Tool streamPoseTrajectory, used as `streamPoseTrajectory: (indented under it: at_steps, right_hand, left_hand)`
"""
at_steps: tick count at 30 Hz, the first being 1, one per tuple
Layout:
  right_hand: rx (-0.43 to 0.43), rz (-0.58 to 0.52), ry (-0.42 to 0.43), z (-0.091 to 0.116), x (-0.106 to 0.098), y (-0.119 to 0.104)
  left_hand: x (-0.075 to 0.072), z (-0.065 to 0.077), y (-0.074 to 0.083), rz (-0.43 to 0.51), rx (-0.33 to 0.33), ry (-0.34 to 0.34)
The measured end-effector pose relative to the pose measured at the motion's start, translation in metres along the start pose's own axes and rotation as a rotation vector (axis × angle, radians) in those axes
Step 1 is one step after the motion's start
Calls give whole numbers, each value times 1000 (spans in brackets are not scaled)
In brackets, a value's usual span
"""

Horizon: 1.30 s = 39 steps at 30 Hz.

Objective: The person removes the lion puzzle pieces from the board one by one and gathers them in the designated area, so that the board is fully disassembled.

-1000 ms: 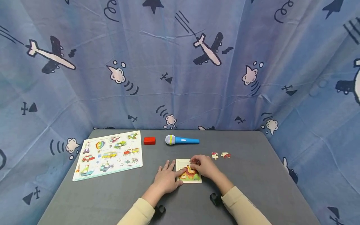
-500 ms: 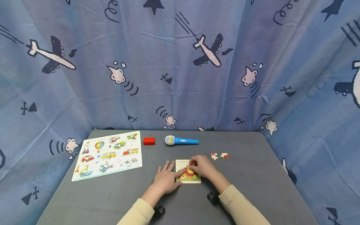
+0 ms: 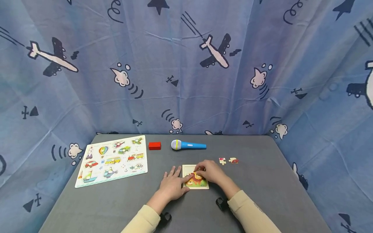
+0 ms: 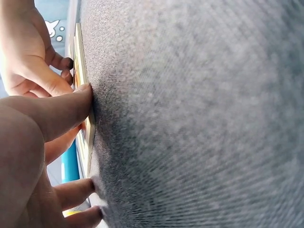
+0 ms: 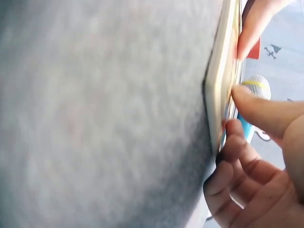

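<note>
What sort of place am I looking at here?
Probably a play or activity corner, perhaps for children: a blue curtain printed with airplanes hangs behind a grey table, on which lie a board of vehicle pictures and a small animal puzzle.

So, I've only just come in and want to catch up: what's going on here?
A person is working at a small framed puzzle. Their left hand is spread at its left side, touching it, while their right hand works at its upper part; whether it holds a piece is hidden. Two loose pieces, one pinkish piece and one reddish piece, lie apart on the table. A blue microphone lies beyond.
</note>
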State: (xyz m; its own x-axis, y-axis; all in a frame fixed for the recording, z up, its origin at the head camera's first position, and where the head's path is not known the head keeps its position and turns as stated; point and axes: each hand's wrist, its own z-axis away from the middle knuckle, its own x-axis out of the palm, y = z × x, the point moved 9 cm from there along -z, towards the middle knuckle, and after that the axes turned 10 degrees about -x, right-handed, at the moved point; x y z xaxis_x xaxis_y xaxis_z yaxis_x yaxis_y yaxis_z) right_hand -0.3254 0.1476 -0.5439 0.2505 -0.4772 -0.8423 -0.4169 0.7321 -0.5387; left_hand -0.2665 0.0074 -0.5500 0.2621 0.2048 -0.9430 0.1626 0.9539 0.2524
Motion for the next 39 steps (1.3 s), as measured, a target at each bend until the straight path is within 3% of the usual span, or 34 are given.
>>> streamPoseTrajectory:
  at_steps: [10, 22, 30, 39]
  right_hand:
    - [-22, -20, -35, 0, 0, 1]
    - [-30, -31, -5, 3, -5, 3]
    - [-15, 7, 66, 4, -12, 3]
    - [7, -87, 109, 4, -17, 6]
  left_hand:
    - [0, -1, 0, -1, -3, 5]
    - [0, -1, 1, 3, 3, 8]
    - [2, -2, 1, -11, 0, 1]
    - [0, -1, 0, -2, 2, 6]
